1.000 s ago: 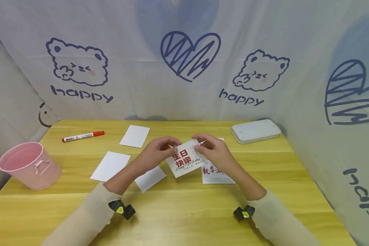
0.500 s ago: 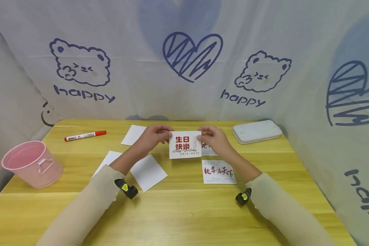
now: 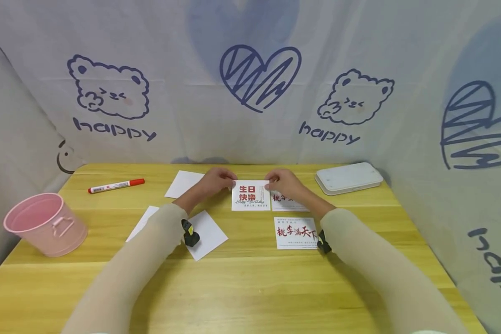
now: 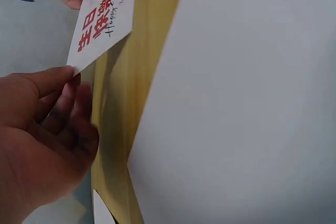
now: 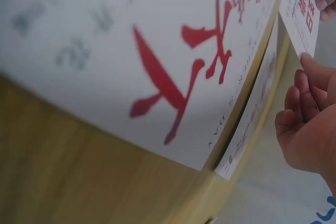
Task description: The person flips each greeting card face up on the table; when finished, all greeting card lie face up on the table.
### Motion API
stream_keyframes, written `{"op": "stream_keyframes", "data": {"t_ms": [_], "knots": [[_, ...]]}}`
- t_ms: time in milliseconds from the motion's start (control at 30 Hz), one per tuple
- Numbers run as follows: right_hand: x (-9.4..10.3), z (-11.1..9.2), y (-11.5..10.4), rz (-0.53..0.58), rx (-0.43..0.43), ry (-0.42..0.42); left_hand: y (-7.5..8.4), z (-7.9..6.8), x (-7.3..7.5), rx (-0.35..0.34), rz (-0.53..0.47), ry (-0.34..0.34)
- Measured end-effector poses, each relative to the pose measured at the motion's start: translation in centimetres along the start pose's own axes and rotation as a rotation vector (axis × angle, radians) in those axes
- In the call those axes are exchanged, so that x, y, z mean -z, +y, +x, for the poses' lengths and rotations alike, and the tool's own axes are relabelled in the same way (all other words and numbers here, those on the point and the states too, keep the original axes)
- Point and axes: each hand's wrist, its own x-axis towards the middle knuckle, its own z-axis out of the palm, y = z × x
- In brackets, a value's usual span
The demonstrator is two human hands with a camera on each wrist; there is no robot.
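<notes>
A white birthday card (image 3: 250, 195) with red characters and black script stands near the back middle of the table. My left hand (image 3: 215, 181) pinches its upper left corner between thumb and fingers, and my right hand (image 3: 285, 182) pinches the upper right corner. Seen from the left wrist, the card's lower edge hangs over the wood with a shadow beside it. Just right of it lies a second card (image 3: 290, 204) with red lettering, partly covered by my right hand. Nearer to me is a similar card (image 3: 296, 233), large in the right wrist view.
Three blank white cards lie at left: a back one (image 3: 183, 183), a front one (image 3: 207, 236) and one (image 3: 142, 223) partly behind my left sleeve. A red-capped marker (image 3: 116, 186), pink bucket (image 3: 46, 225) and white tin (image 3: 349, 178) stand farther out. A printed curtain (image 3: 183, 116) closes the back.
The birthday card was tilted in both hands, then levelled and carried away from me and lowered toward the table beside the lettered card. Both arms reach farther forward.
</notes>
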Motion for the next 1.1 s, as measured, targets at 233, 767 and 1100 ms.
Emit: {"op": "stream_keyframes", "data": {"t_ms": [233,767,1100], "knots": [[-1.0,0.8,0.1,-0.143,-0.017,-0.014,-0.5,0.2,-0.2,-0.061,0.243,0.01],[-1.3,0.8,-1.7,-0.28,0.026,-0.042,0.7,-2.2,1.7,-0.007,0.458,0.037],[-5.9,-2.3,-7.0,-0.103,0.218,-0.25,0.1,-11.6,5.2,0.036,0.528,0.084]]}}
